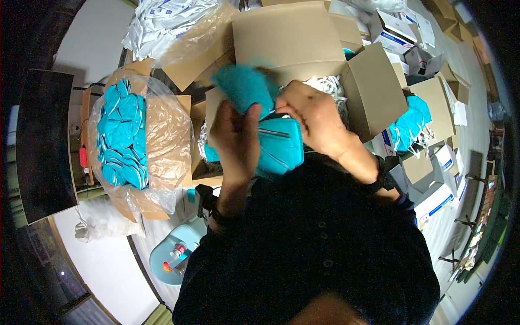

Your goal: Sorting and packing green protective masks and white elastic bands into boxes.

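Note:
My left hand is closed on a teal face mask, its thumb pressed over the lower edge; the mask is smeared by motion. Just below, against my dark top, lie more folded teal masks with dark seam lines and white edges. My right hand is closed, its fingers bent together beside the upper mask and touching white material that could be a strap. What exactly the right fingertips pinch is too small to make out. Behind both hands an open cardboard box holds white straps.
On the left, a plastic-lined carton bears stacked teal masks. White packets fill a bag at the far left. More masks hang over a carton at right, among small white boxes. A pale blue stool carries bottles.

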The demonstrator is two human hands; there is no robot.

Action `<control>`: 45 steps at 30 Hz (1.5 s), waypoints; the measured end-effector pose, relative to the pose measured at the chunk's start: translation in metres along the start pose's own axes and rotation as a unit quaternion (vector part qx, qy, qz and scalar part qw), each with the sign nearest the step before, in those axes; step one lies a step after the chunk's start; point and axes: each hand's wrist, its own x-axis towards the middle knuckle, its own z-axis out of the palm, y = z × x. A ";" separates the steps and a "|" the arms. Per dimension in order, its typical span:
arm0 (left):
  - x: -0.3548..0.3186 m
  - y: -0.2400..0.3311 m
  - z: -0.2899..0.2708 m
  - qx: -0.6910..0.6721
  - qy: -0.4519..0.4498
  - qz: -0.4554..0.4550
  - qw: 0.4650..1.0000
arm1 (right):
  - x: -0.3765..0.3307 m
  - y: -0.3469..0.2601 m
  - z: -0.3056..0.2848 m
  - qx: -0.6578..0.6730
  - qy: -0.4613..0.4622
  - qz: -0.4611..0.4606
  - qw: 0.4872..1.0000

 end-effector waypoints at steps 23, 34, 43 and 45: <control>0.011 0.004 -0.016 -0.088 -0.180 -0.041 0.979 | 0.023 0.008 -0.031 0.153 0.016 0.217 0.964; 0.008 -0.007 -0.006 0.008 -0.099 0.038 0.994 | 0.022 0.005 -0.008 0.004 0.019 -0.006 1.000; 0.005 -0.034 -0.030 -0.189 0.070 -0.080 0.976 | 0.028 0.016 -0.037 -0.065 0.029 0.101 0.992; 0.009 -0.026 -0.024 -0.257 0.096 -0.126 0.953 | 0.028 -0.004 -0.019 0.120 0.013 0.198 0.973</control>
